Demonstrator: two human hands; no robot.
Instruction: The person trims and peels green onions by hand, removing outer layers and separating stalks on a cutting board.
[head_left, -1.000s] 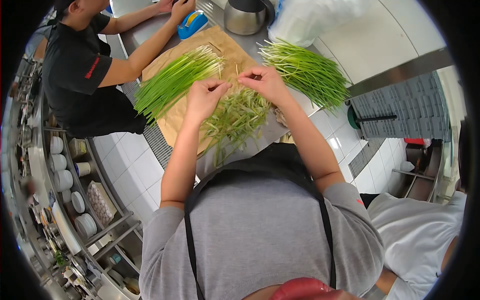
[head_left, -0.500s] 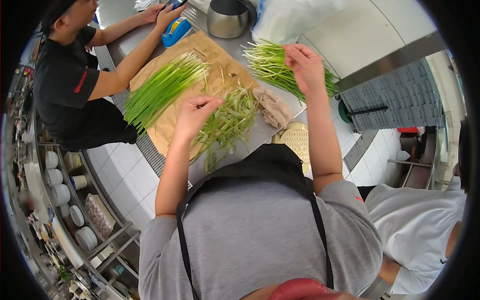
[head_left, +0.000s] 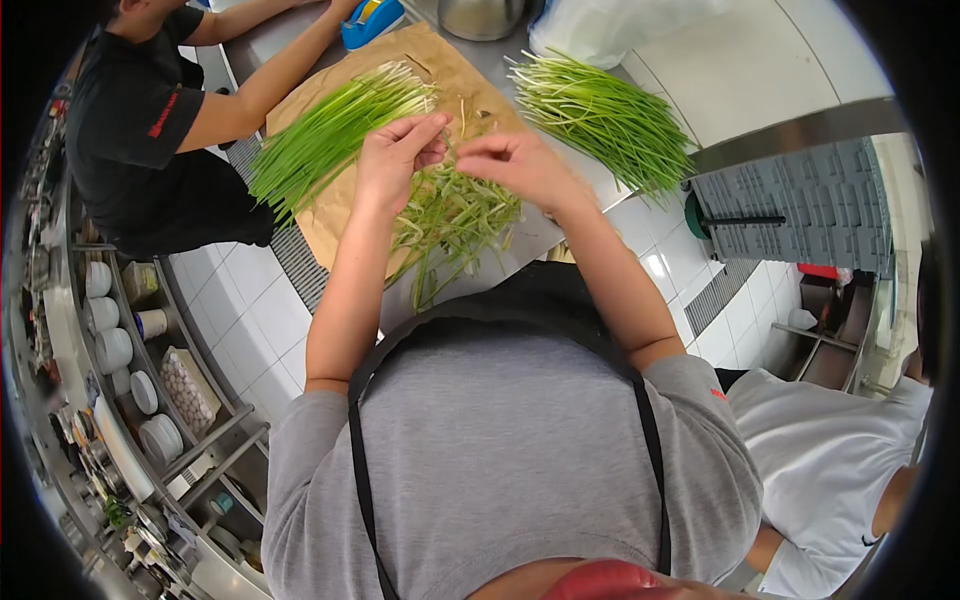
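Note:
My left hand (head_left: 398,165) is over the brown paper (head_left: 322,232), thumb and fingers pinched together. My right hand (head_left: 527,172) faces it a short way to the right, its fingers curled in and somewhat blurred. Whatever either pinch holds is too small to make out. Below both hands lies a loose heap of pale green trimmings (head_left: 462,222). To the left, a neat bundle of long green chives (head_left: 325,135) rests on the paper, white ends pointing away. A second pile of chives (head_left: 605,125) lies beyond my right hand on the metal table.
A person in a black shirt (head_left: 130,100) stands at the table's left side, near a blue tape dispenser (head_left: 372,22). A metal pot (head_left: 480,15) and a clear plastic bag (head_left: 590,25) are at the back. Another person in white (head_left: 830,450) is behind on the right.
My right hand has come from the right-hand chive pile back to the left, close to my left hand. My left hand has risen slightly. The view has shifted, hiding the beige cloth.

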